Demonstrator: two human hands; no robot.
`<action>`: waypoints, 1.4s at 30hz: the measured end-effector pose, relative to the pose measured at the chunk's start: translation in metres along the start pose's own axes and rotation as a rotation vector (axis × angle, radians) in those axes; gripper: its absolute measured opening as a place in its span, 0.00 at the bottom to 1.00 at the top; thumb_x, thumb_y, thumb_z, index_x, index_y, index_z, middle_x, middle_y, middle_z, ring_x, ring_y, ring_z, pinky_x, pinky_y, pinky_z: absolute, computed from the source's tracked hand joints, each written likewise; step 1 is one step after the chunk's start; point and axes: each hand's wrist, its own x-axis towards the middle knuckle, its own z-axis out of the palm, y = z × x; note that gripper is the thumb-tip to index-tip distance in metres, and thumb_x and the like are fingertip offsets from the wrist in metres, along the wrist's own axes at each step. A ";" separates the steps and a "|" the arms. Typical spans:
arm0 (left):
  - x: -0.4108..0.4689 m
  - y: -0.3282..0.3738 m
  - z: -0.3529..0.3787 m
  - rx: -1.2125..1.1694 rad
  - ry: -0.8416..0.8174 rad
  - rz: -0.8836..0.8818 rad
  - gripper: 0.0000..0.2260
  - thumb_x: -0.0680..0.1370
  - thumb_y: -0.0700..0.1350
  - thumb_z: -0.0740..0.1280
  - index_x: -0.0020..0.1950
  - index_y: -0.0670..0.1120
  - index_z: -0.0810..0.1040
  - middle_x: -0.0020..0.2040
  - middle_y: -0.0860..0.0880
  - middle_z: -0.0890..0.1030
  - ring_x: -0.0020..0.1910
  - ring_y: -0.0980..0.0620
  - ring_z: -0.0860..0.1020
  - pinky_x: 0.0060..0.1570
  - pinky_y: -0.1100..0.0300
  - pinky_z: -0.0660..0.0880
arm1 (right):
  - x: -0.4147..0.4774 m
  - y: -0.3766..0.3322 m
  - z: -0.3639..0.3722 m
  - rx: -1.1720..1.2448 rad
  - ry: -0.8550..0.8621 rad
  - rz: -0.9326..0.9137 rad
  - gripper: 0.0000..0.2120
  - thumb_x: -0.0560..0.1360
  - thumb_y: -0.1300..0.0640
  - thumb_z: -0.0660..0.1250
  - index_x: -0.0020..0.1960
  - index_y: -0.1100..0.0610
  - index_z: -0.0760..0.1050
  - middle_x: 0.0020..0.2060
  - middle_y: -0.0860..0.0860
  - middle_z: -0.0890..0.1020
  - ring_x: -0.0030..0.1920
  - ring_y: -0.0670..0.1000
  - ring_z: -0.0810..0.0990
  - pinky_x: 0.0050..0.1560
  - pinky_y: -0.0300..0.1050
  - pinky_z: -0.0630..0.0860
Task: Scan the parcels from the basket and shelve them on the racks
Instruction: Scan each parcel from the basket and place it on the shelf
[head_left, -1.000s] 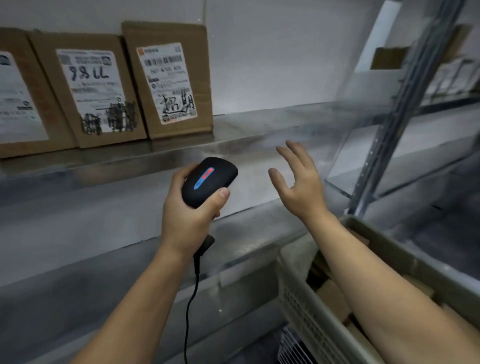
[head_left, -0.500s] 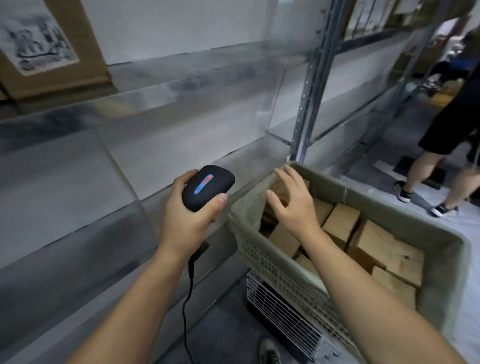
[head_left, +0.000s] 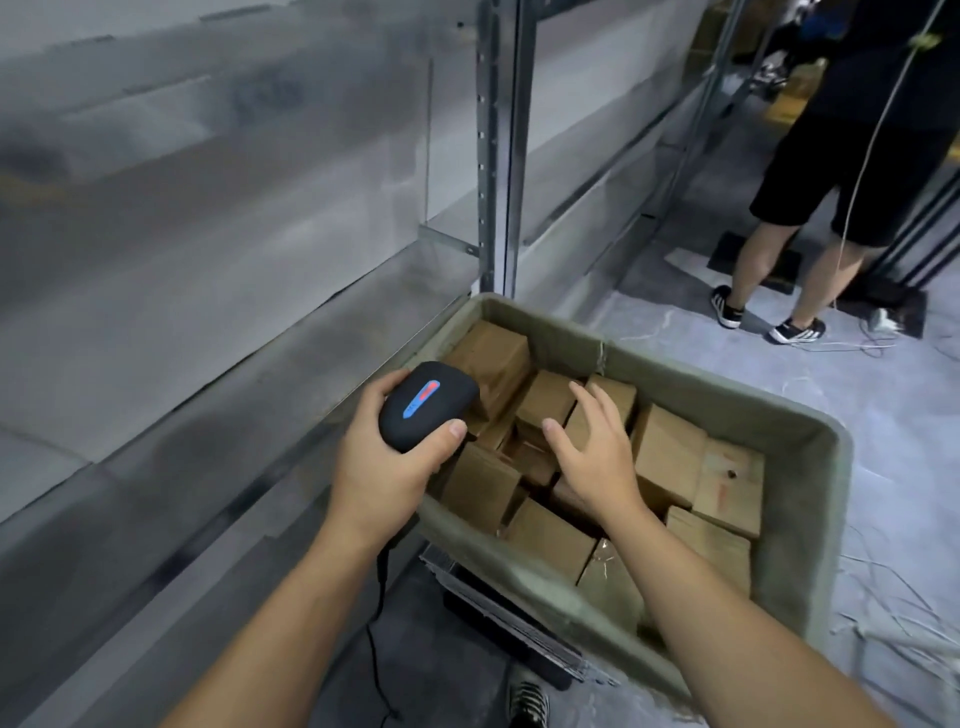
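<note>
A grey-green basket (head_left: 800, 431) stands on the floor beside the rack, filled with several brown cardboard parcels (head_left: 670, 457). My left hand (head_left: 384, 467) grips a black corded scanner (head_left: 426, 405) with a blue and red mark on top, held over the basket's near-left corner. My right hand (head_left: 597, 452) hovers spread and relaxed just above the parcels in the middle of the basket, holding nothing. The metal rack shelves (head_left: 208, 291) run along the left, bare in this view.
A steel rack upright (head_left: 498, 145) rises just behind the basket. Another person's legs (head_left: 769, 260) stand at the far right on the grey floor, with loose cables (head_left: 852, 343) nearby. A wire-frame stand (head_left: 498, 623) sits under the basket. My shoe (head_left: 527, 704) shows at the bottom.
My view has swung right and down from the shelved parcels to the basket. My right hand has dropped from shelf height to just above the parcels. The scanner stays in my left hand.
</note>
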 end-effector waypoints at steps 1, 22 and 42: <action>0.005 -0.001 0.010 0.008 -0.005 -0.009 0.30 0.60 0.60 0.78 0.61 0.61 0.76 0.52 0.61 0.84 0.47 0.56 0.83 0.52 0.43 0.83 | 0.006 0.008 -0.003 0.006 -0.003 0.027 0.29 0.80 0.45 0.66 0.79 0.48 0.64 0.80 0.49 0.59 0.79 0.50 0.57 0.73 0.43 0.55; 0.098 -0.051 0.086 0.112 -0.162 -0.228 0.31 0.62 0.58 0.78 0.64 0.61 0.75 0.55 0.54 0.84 0.46 0.49 0.83 0.51 0.48 0.82 | 0.092 0.096 0.042 -0.049 -0.069 0.566 0.39 0.77 0.42 0.71 0.81 0.47 0.56 0.81 0.54 0.50 0.80 0.59 0.51 0.77 0.57 0.58; 0.171 -0.079 0.089 0.074 -0.445 -0.293 0.25 0.74 0.44 0.77 0.67 0.57 0.73 0.54 0.47 0.82 0.38 0.53 0.83 0.36 0.64 0.79 | 0.092 0.095 0.050 0.002 0.142 0.730 0.39 0.75 0.55 0.73 0.81 0.47 0.58 0.81 0.54 0.48 0.80 0.59 0.53 0.77 0.52 0.57</action>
